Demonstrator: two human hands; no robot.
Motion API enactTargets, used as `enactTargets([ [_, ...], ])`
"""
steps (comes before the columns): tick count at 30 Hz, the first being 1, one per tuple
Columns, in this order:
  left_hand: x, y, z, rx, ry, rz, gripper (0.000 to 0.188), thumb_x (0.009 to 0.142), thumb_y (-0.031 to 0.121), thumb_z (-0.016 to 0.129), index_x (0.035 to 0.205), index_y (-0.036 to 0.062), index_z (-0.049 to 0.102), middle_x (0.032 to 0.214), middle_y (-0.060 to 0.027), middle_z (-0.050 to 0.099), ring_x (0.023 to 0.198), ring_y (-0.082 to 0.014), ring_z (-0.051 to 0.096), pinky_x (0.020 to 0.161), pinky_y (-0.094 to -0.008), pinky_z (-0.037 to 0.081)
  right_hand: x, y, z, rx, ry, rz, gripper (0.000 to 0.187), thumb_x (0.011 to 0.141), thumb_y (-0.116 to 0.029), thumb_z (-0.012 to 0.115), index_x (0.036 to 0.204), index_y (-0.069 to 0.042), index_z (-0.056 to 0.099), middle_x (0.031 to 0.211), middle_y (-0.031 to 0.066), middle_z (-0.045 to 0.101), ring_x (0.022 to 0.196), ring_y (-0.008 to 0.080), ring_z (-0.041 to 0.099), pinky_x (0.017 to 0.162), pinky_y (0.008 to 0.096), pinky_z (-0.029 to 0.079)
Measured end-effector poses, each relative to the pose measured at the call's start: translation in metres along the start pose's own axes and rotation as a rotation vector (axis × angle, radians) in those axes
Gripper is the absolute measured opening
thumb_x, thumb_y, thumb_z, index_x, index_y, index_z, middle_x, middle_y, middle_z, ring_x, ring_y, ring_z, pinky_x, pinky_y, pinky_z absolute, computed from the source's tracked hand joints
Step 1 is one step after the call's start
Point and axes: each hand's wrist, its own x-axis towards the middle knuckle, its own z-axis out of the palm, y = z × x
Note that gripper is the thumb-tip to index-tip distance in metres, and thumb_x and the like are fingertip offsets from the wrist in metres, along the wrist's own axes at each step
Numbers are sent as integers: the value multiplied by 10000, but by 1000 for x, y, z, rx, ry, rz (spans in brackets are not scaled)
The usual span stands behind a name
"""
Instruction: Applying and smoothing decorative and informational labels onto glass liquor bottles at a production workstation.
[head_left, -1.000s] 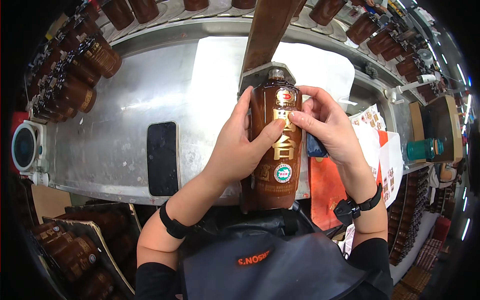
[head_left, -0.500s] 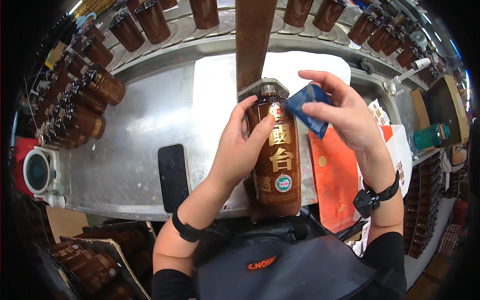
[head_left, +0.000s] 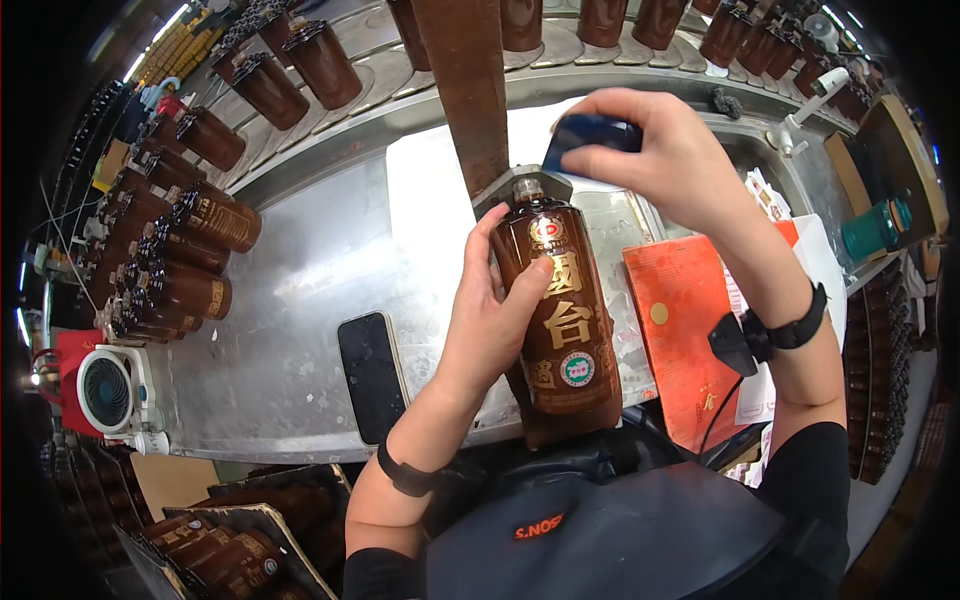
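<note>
A brown bottle (head_left: 560, 310) with gold lettering and a round green-and-white label lies in front of me, its base toward my apron. My left hand (head_left: 490, 300) grips its upper left side, thumb across the front and fingers along the edge. The bottle's clear, uncapped-looking neck (head_left: 527, 187) sits against a grey metal bracket (head_left: 500, 190) at the end of a brown post (head_left: 465, 90). Above and right of the neck, my right hand (head_left: 660, 150) pinches a dark-blue folded piece (head_left: 592, 140), cloth-like and blurred by motion, apart from the bottle.
A black phone (head_left: 370, 375) lies on the metal table (head_left: 270, 310) left of my arm. Orange packaging (head_left: 680, 330) lies right. Brown bottles (head_left: 195, 280) crowd the left, and others ride a curved conveyor (head_left: 360, 95) behind. A small fan (head_left: 105, 388) stands far left, a teal jar (head_left: 875, 232) far right.
My right hand has lifted the blue piece up and away from beside the bottle's shoulder to above its neck. My left hand keeps its hold on the bottle. The whole view has shifted slightly.
</note>
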Motion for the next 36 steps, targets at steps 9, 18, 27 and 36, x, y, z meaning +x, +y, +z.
enactTargets([
  [9,-29,-7,-36,470,-255,196,1334,683,269,886,1526,-10,-110,1583,-286,26,1490,-368,102,1176,-472,233,-44,-8,17,-321,-53,-607,250,732,-101,699,980,-81,717,917,60,664,811,217,629,720,320,517],
  [18,-37,-24,-41,883,-243,596,1430,534,404,929,1546,8,-1,1561,-343,60,1463,-481,111,1181,-500,219,-25,-5,19,7,7,-159,227,801,-120,737,1010,-37,705,839,106,678,702,224,643,628,288,501],
  [27,-42,-32,-44,881,-185,612,1364,545,408,917,1539,-9,82,1562,-317,133,1436,-456,241,1154,-461,309,-61,-14,29,-108,-352,-302,189,777,-86,693,962,-56,719,777,57,629,704,209,626,625,299,512],
  [36,-39,-36,-44,882,-173,647,1339,550,412,907,1540,-1,104,1568,-296,143,1417,-443,285,1142,-440,331,-79,-37,41,-23,-353,-372,233,729,-36,712,961,-57,723,770,42,608,725,193,604,659,293,506],
])
